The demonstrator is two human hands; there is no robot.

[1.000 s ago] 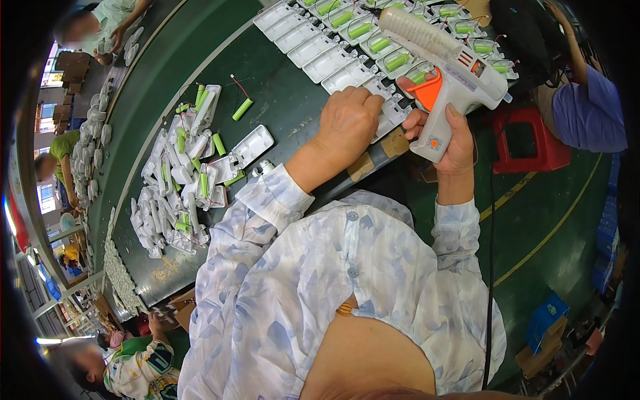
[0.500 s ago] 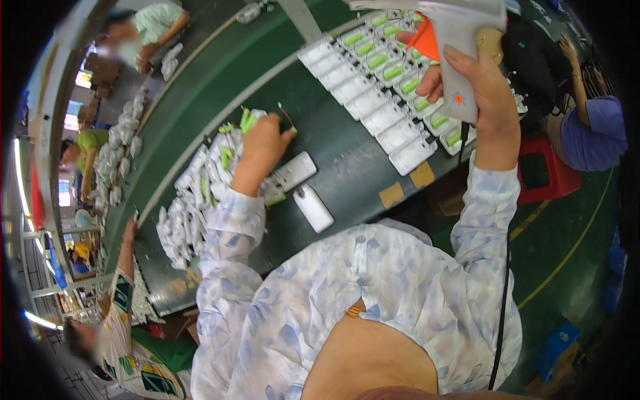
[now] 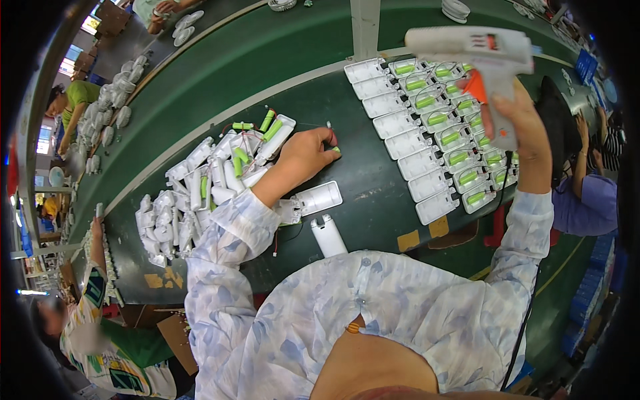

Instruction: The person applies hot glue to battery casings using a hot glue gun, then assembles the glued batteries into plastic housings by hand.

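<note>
My right hand point(image 3: 523, 127) is wrapped round the handle of a white hot glue gun point(image 3: 467, 50) with an orange trigger. The gun is held above the far right of the table, nozzle to the left. My left hand point(image 3: 303, 160) pinches a small green battery point(image 3: 337, 151) with thin wires, mostly hidden by the fingers. Beside that hand lies a heap of white plastic casings point(image 3: 223, 177), with some green batteries among them. On the right, open casings point(image 3: 410, 157) stand in neat rows, many with a green battery and wires inside.
An open white casing point(image 3: 319, 198) and a single white shell point(image 3: 328, 235) lie near the table's front edge. A post point(image 3: 365, 30) rises at the far side of the green table point(image 3: 360, 150). A black cable hangs from the gun. Co-workers sit at left and right.
The view has turned, so the whole glue gun now shows. My left hand has moved right and off the heap, with the battery between its fingers. My right hand still grips the gun.
</note>
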